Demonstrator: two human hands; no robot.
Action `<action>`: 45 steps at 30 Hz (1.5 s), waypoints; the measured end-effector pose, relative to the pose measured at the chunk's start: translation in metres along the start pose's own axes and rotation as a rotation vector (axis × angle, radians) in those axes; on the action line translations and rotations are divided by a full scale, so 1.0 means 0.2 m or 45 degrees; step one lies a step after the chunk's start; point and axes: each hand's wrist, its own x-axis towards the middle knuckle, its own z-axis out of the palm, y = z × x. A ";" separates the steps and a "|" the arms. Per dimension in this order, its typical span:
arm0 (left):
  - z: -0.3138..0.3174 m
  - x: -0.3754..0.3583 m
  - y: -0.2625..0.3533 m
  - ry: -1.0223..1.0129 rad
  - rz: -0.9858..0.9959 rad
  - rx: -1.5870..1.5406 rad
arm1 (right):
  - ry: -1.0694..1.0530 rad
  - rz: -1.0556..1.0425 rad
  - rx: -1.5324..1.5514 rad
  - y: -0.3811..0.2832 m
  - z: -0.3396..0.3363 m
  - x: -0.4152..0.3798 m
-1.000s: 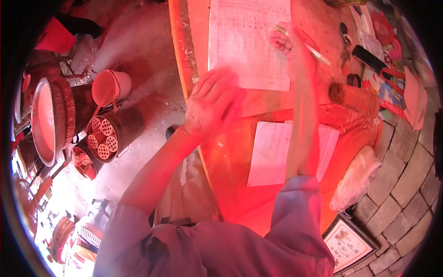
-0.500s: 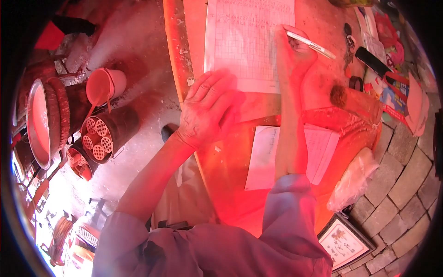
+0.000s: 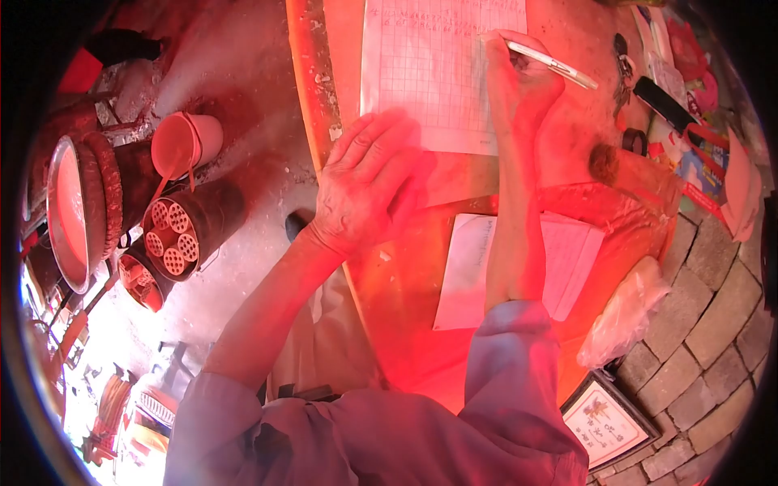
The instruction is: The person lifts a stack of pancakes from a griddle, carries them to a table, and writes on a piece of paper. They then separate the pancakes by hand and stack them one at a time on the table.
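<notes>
- Pen (image 3: 567, 71), white: gripped between closed, curled fingers of the right hand (image 3: 523, 93), at the right margin of the gridded sheet (image 3: 429, 93); tip contact with paper cannot be told.
- Gridded sheet: laid on the table (image 3: 421, 344); marks are seen in its upper rows, while the lower grid appears unfilled.
- Left hand (image 3: 352, 190): palm down, fingers extended and slightly spread, placed over the lower left corner; nothing is seen gripped.
- Step in hand, as judged: pen poised at the margin, with 1 hand holding it and 1 at the corner. Any stroke made there would call for a steadied sheet and a controlled tip.
- Surroundings: 1 booklet (image 3: 466, 263), crossed by the right forearm (image 3: 519, 227); 1 plastic bag (image 3: 620, 316) beside the table; 1 framed certificate (image 3: 604, 425) and 1 bucket (image 3: 207, 138) are also shown.
</notes>
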 end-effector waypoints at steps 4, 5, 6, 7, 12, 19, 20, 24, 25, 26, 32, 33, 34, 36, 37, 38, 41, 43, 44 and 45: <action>0.00 0.00 0.00 0.016 0.012 0.007 | 0.030 -0.022 -0.004 0.02 0.00 0.00; 0.00 0.00 0.00 0.017 0.013 0.006 | 0.030 -0.022 0.000 0.02 0.00 0.00; 0.00 0.00 0.00 0.019 0.013 0.006 | 0.031 -0.017 0.002 0.02 0.00 0.00; 0.00 0.00 0.00 0.022 0.015 0.007 | 0.032 -0.012 0.004 0.02 0.00 0.00; 0.00 0.00 0.00 0.035 0.033 -0.004 | -0.069 0.018 0.064 -0.01 -0.04 0.01; -0.02 -0.01 0.01 -0.014 0.085 0.012 | -0.093 0.277 -0.355 -0.20 -0.30 -0.11; -0.02 -0.02 0.01 -0.001 0.099 0.027 | -0.109 0.350 -0.609 -0.24 -0.37 -0.15; 0.04 -0.05 -0.02 0.075 0.197 0.065 | -0.182 0.440 -0.868 -0.09 -0.67 -0.40; 0.04 -0.04 -0.01 0.091 0.231 0.072 | -0.078 0.328 -0.734 -0.10 -0.70 -0.46; 0.03 -0.04 0.01 0.089 0.264 0.058 | 0.025 0.214 -0.606 -0.13 -0.71 -0.55; 0.06 -0.07 0.00 0.187 0.456 0.051 | 0.219 0.158 -0.814 -0.62 -0.88 -1.36; 0.06 -0.08 0.00 0.186 0.479 0.095 | 0.261 0.262 -0.681 -0.61 -0.87 -1.62; 0.06 -0.08 -0.01 0.186 0.511 0.134 | 0.250 0.323 -0.688 -0.67 -0.85 -1.86; 0.07 -0.08 -0.05 0.185 0.585 0.208 | 0.256 0.464 -0.714 -0.87 -0.76 -2.37; 0.01 -0.08 -0.10 0.133 0.608 0.231 | 0.281 0.555 -0.744 -0.96 -0.72 -2.62; -0.01 -0.08 -0.13 0.063 0.628 0.242 | 0.197 0.758 -0.740 -1.00 -0.65 -2.88; -0.07 -0.05 -0.22 -0.156 0.695 0.212 | 0.479 1.125 -0.370 -1.23 -0.50 -3.49; -0.12 -0.15 -0.11 -0.274 0.724 0.162 | 0.502 1.226 -0.457 -1.35 -0.44 -3.77; -0.19 -0.30 0.08 -0.364 0.740 0.131 | 0.501 1.266 -0.482 -1.39 -0.40 -3.90; -0.21 -0.45 0.19 -0.405 0.774 0.136 | 0.578 1.253 -0.409 -1.39 -0.37 -4.03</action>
